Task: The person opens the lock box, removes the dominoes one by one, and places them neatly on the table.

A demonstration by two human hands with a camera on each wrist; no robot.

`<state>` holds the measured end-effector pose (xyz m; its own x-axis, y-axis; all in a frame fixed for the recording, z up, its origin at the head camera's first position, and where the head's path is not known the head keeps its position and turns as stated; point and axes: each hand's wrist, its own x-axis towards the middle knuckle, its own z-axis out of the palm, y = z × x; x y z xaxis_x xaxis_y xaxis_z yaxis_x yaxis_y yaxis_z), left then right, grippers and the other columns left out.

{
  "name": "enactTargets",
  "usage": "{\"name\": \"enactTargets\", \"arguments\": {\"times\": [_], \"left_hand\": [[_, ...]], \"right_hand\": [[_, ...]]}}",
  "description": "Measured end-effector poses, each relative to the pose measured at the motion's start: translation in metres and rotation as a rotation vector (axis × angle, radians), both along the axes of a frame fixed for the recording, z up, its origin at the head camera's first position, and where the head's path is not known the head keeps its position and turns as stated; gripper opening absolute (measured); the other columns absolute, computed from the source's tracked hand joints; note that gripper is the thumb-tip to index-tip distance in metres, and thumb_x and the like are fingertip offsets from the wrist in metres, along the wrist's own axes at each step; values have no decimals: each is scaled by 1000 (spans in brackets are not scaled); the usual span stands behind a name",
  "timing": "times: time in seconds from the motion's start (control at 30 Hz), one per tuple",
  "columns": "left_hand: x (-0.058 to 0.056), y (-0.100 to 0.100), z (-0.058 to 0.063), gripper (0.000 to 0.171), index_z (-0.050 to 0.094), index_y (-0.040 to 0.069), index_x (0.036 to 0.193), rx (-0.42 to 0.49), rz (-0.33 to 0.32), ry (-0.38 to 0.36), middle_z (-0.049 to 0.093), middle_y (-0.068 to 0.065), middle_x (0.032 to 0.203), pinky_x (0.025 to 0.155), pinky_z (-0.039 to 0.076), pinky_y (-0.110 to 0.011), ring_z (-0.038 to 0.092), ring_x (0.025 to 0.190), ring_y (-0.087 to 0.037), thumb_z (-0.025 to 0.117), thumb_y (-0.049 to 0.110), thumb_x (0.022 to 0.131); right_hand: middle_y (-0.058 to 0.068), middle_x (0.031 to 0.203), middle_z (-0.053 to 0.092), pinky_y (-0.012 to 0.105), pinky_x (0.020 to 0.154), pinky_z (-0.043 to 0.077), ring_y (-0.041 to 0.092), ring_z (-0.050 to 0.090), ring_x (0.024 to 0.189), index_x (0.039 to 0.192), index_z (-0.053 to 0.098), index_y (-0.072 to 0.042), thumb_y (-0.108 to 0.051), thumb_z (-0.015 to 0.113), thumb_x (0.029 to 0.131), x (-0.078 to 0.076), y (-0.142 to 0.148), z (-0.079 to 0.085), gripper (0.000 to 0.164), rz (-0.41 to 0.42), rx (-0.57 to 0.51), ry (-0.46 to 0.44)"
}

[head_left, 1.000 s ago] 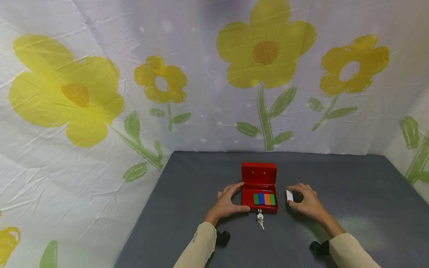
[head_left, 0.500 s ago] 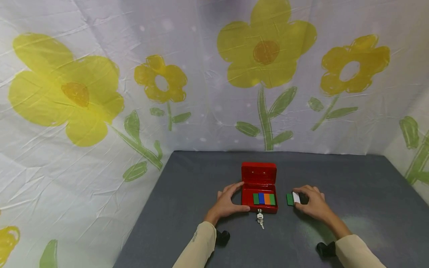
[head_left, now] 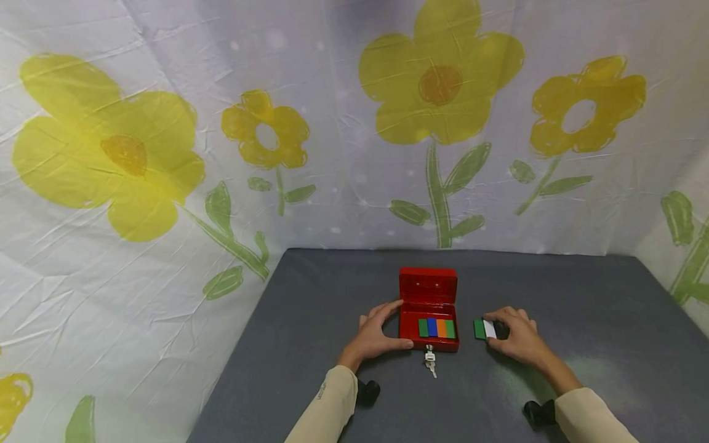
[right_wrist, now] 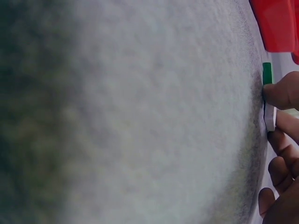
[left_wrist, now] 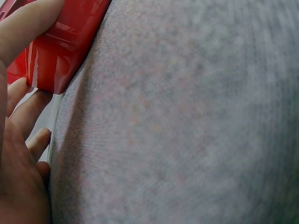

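A small red cash box [head_left: 412, 317] stands with its lid [head_left: 428, 286] raised. Inside it a row of green, blue, orange and green blocks [head_left: 437, 328] lies side by side. My left hand [head_left: 372, 337] grips the box's left end, thumb at the front wall and fingers towards the back; the left wrist view shows the red corner [left_wrist: 53, 65] between them. To the right of the box, my right hand [head_left: 517, 335] pinches a flat white block [head_left: 490, 329] between thumb and fingers. Right up against its left side is a green block [head_left: 479, 329] on the table.
Keys [head_left: 429, 362] hang from the lock at the box's front. A dark grey table [head_left: 332, 289] bears everything, backed by a white cloth [head_left: 343, 184] printed with yellow flowers. Black wrist devices [head_left: 368, 394] sit at both cuffs.
My right hand has moved slightly right with the white block, and the green block has come into view beside it. In the last half second the white block has settled flatter. Left hand unchanged.
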<state>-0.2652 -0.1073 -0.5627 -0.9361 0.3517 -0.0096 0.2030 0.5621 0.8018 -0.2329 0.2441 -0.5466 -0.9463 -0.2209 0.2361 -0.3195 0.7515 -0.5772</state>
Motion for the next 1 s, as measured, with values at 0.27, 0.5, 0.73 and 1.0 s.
{"name": "enactTargets", "arguments": {"times": [0.27, 0.5, 0.73, 1.0], "left_hand": [[1, 0, 1, 93, 38, 50, 152, -12, 16, -24, 41, 4, 159, 103, 39, -55, 31, 139, -28, 86, 58, 73], [1, 1, 1, 93, 38, 52, 151, -16, 28, -29, 39, 4, 160, 102, 39, -54, 31, 138, -27, 86, 59, 72], [1, 1, 0, 92, 38, 53, 151, -20, 32, -27, 38, 3, 161, 102, 41, -55, 31, 137, -28, 86, 58, 72], [2, 0, 2, 93, 39, 51, 152, -22, 27, -20, 38, 3, 161, 103, 40, -54, 31, 137, -28, 86, 58, 73]], "right_hand": [[15, 113, 66, 42, 79, 24, 28, 47, 99, 121, 71, -4, -13, 83, 77, 2, -1, 1, 47, 11, 0, 23], [14, 115, 69, 40, 78, 26, 23, 48, 95, 121, 71, -5, -11, 77, 84, -1, -8, 7, 38, 3, -48, 136], [8, 104, 74, 37, 77, 25, 18, 47, 83, 112, 75, -6, -9, 83, 81, -5, -30, 15, 32, 16, -110, 230], [4, 105, 76, 35, 75, 25, 18, 47, 84, 111, 75, -10, -10, 86, 78, -11, -53, 15, 35, 85, -81, 206]]}}
